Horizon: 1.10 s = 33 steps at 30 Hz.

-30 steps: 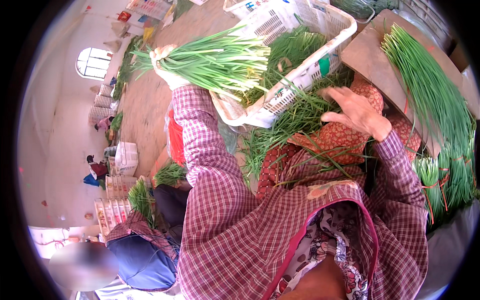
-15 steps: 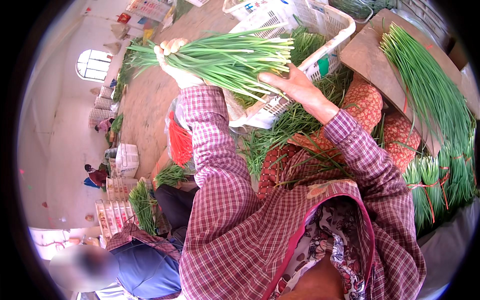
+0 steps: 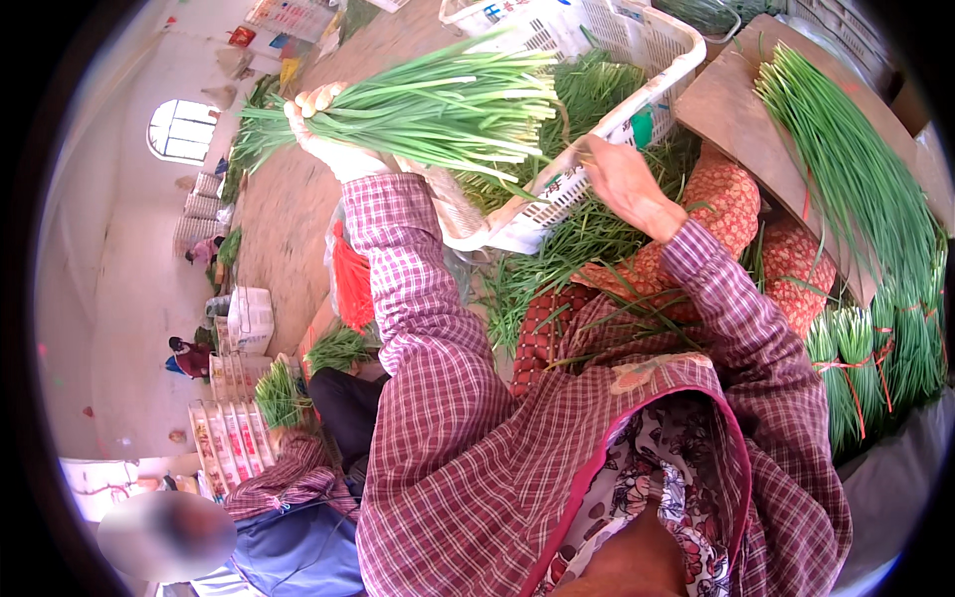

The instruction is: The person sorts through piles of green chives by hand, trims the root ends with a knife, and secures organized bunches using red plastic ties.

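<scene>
My left hand [image 3: 323, 124] is closed around the leafy part of a bunch of green garlic chives [image 3: 428, 104]. The bunch lies nearly level, its pale cut ends fanned out to the right. My right hand [image 3: 632, 189] is off the bunch, to the right of its cut ends and by the near edge of a white plastic basket [image 3: 686, 60]. Blur over its fingers hides whether anything is between them. More chives [image 3: 602, 85] lie inside the basket. Loose leaves [image 3: 567, 244] are heaped below it, over my lap.
A board [image 3: 726, 99] at the right bears a long pile of chives [image 3: 826, 139]. Bundles tied with red bands [image 3: 856, 363] stand below it. Red ties [image 3: 353, 284] hang left of my lap. A co-worker [image 3: 298, 537] sits at lower left, near stacked crates [image 3: 229, 438].
My right hand has come away from the cut ends and moved right and slightly down. My left hand has shifted a little left with the chives.
</scene>
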Available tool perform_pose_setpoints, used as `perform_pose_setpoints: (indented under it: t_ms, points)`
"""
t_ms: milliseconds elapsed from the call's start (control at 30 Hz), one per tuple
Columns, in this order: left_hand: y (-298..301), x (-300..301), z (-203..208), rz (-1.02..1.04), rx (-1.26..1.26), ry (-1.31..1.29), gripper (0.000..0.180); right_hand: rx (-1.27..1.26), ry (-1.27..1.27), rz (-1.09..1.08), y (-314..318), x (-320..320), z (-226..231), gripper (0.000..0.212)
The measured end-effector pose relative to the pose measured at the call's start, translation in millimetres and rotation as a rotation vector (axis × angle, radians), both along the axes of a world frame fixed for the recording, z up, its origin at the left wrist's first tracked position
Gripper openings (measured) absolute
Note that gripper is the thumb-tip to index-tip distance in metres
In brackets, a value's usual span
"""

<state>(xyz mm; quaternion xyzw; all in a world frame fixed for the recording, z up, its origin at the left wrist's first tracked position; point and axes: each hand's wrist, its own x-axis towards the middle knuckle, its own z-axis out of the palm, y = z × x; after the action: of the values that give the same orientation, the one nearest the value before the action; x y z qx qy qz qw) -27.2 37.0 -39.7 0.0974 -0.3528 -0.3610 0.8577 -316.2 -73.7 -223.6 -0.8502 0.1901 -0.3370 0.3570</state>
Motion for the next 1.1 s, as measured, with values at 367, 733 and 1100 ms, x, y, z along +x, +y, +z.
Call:
perform_pose_setpoints:
  t_ms: [367, 733, 1100]
  points:
    - [15.3, 9.9, -9.2, -0.017, -0.003, 0.022, 0.028, 0.123, -0.198, 0.101, -3.4, -38.2, 42.9, 0.039]
    - [-5.9, -19.0, -8.0, -0.148, -0.129, -0.069, 0.019, 0.458, -0.105, -0.147, 16.3, 14.0, 64.2, 0.061]
    - [-3.1, -6.6, -6.8, 0.099, 0.007, 0.053, 0.024, -0.118, 0.101, -0.357, -16.7, -20.8, 16.6, 0.02]
